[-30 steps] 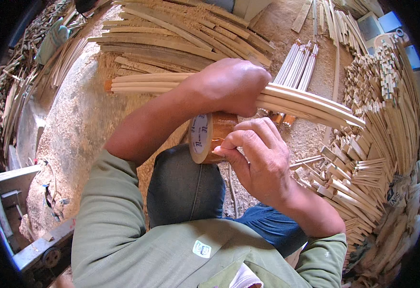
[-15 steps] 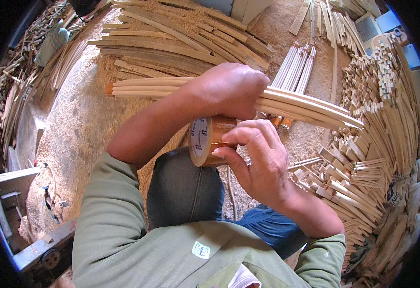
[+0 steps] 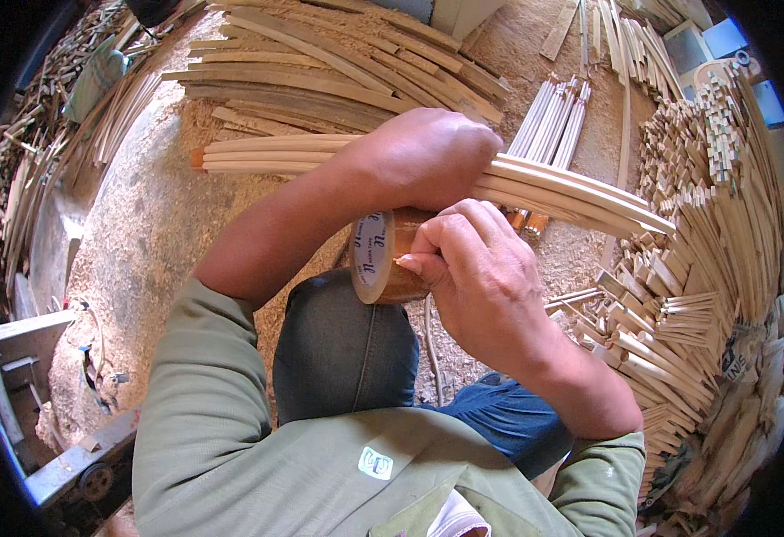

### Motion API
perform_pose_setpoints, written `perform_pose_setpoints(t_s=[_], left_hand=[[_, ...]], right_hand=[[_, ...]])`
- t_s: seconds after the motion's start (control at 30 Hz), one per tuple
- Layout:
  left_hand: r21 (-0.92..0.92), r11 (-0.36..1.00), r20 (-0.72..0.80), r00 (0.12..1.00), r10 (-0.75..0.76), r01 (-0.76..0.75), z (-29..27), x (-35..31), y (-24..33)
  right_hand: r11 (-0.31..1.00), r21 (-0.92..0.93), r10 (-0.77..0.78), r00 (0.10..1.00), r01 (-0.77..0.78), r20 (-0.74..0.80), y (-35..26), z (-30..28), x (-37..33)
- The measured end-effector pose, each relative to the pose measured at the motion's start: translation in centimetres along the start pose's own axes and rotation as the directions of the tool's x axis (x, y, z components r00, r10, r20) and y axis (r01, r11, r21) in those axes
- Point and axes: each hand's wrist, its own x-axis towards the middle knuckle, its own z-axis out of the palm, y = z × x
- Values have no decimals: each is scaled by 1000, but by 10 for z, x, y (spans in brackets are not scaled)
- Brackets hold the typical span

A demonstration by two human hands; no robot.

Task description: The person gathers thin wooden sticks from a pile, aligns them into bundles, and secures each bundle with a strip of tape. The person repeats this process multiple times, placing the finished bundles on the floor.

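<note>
My left hand [image 3: 441, 152] is closed over a bundle of pale wooden rods [image 3: 580, 192], which lies crosswise in front of me; its fingertips are hidden behind the fist. An orange-brown band wraps the bundle's left end. Just below my left wrist is a wide roll of brown packing tape [image 3: 387, 268], its white printed core facing left, above my knee. What supports the roll is hidden. My right hand [image 3: 481, 268] is at the roll's right side, thumb and forefinger pinched together on the loose edge of the tape.
Rough curved wood strips [image 3: 320, 67] lie on the sawdust-covered floor ahead. Taped bundles of rods [image 3: 549, 125] rest beyond my left hand. Stacked wood pieces [image 3: 669, 322] fill the right side. A metal machine frame [image 3: 79, 456] stands at lower left.
My right hand has rolled over and closed its thumb and forefinger into a tighter pinch on the tape. The roll and the left forearm have shifted slightly; the left hand keeps its grip.
</note>
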Motion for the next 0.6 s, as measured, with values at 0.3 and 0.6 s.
perform_pose_setpoints(t_s=[0.3,0.6], left_hand=[[-38,999,21,1000,-14,15,-4,0,5],[-7,1000,33,999,-6,6,-3,1,2]], right_hand=[[992,106,-71,997,67,39,6,-5,-2],[990,32,-142,983,139,121,0,-8,-5]])
